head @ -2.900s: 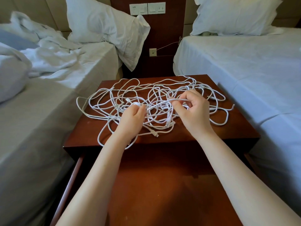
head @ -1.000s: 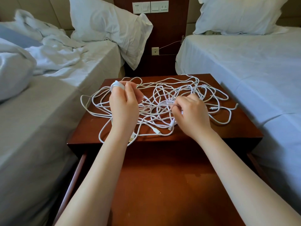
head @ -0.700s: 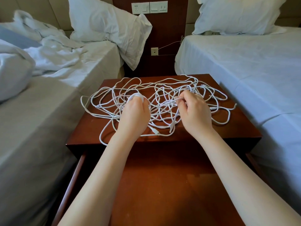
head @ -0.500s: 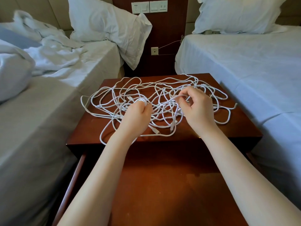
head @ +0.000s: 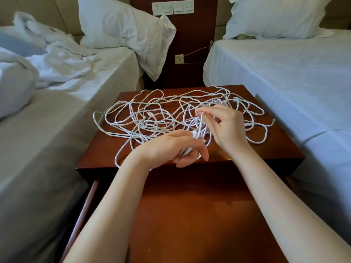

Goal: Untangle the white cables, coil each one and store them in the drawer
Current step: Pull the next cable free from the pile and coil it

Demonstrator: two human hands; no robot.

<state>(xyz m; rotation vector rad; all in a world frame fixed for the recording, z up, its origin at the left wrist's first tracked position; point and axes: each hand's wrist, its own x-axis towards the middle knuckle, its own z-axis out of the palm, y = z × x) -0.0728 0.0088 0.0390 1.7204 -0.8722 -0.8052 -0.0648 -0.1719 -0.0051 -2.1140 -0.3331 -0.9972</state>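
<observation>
A tangle of white cables (head: 152, 114) lies spread over the top of the wooden nightstand (head: 106, 147). My left hand (head: 171, 147) is at the front edge of the top, palm turned down, its fingers curled round a small bundle of cable. My right hand (head: 226, 126) hovers over the right half of the tangle and pinches a raised loop of cable between thumb and fingers. The drawer (head: 190, 215) stands pulled out below my forearms, with a bare wooden bottom.
An unmade bed (head: 47, 114) with rumpled white bedding flanks the nightstand on the left. A made bed (head: 294, 73) is on the right. Behind stands a wooden panel with wall sockets and switches (head: 172, 7). A thin wire runs from a lower socket (head: 179, 59).
My left hand has drawn back from the middle of the tangle to the front edge with cable in its grip. My right hand has lifted a loop higher.
</observation>
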